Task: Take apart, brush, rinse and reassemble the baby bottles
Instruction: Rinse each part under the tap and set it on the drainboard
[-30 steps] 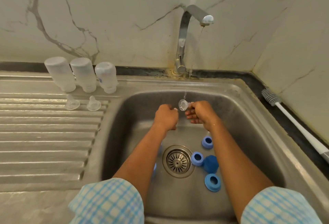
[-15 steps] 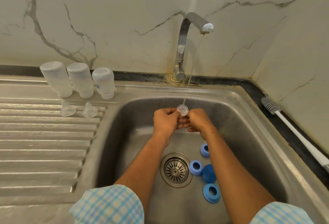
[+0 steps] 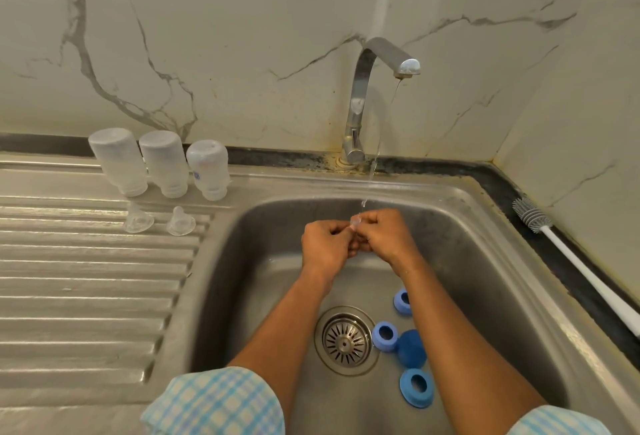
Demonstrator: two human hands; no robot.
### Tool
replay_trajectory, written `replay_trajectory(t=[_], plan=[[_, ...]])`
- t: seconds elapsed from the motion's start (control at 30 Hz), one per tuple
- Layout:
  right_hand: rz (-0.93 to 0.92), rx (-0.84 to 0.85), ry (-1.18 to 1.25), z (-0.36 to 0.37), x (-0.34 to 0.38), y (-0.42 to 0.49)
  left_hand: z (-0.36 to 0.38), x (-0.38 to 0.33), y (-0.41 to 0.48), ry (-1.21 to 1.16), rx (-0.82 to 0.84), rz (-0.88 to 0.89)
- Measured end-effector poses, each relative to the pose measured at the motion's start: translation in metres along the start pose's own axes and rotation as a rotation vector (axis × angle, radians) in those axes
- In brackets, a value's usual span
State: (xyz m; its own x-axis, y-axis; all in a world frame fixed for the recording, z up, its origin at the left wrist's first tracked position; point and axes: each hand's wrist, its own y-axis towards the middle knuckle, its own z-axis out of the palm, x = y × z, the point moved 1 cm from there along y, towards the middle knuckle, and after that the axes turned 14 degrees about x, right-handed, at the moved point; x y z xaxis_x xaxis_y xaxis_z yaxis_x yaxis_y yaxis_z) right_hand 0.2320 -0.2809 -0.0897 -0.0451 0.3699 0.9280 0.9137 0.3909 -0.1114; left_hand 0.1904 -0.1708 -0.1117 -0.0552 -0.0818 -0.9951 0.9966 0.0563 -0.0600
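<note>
Pinched a small clear nipple (image 3: 356, 223) between the curled fingers of the left hand (image 3: 327, 244) and the right hand (image 3: 386, 237), knuckles nearly touching, low inside the steel sink (image 3: 485, 227) and directly under the thin stream (image 3: 375, 157) from the curved chrome tap (image 3: 367, 88). Could make out only a glassy edge of it above the knuckles. Had the sink's back wall near beyond the fingers and the side walls well apart from either hand. Found four blue plastic pieces on the wet sink floor beside the right forearm: a ring (image 3: 402, 302) partly hidden behind that arm, a second ring (image 3: 384, 336) just beside the round slotted drain strainer (image 3: 346, 340), a domed cap (image 3: 411, 348) against that second ring, and a wider ring (image 3: 415, 388) nearest the body. Saw three frosted bottles (image 3: 165, 163) standing neck down in a tight row at the back of the ribbed steel drainboard (image 3: 86, 279), with two clear teats (image 3: 138, 220) (image 3: 180, 221) just in front, tips up and apart from each other. Spotted a bottle brush (image 3: 571, 261), grey ribbed head and long white handle, lying on the dark counter (image 3: 519, 199) strip right of the sink, close along the veined marble wall (image 3: 242, 54) and well apart from both hands.
</note>
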Motion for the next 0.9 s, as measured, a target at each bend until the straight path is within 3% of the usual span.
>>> replay_trajectory(t=[0.3,0.37,0.53,0.9], plan=[[0.044,-0.226,-0.203,-0.004,-0.003,0.005,0.0,0.0,0.002,0.051,-0.013,0.039],[0.019,-0.221,-0.208,-0.004,-0.002,0.008,-0.001,0.001,0.002,0.058,-0.035,0.049],[-0.062,0.004,-0.219,0.004,0.005,0.004,-0.003,0.004,0.004,0.068,-0.05,0.048],[-0.045,-0.196,-0.274,-0.004,0.004,0.004,0.003,0.001,0.005,-0.052,0.05,-0.027]])
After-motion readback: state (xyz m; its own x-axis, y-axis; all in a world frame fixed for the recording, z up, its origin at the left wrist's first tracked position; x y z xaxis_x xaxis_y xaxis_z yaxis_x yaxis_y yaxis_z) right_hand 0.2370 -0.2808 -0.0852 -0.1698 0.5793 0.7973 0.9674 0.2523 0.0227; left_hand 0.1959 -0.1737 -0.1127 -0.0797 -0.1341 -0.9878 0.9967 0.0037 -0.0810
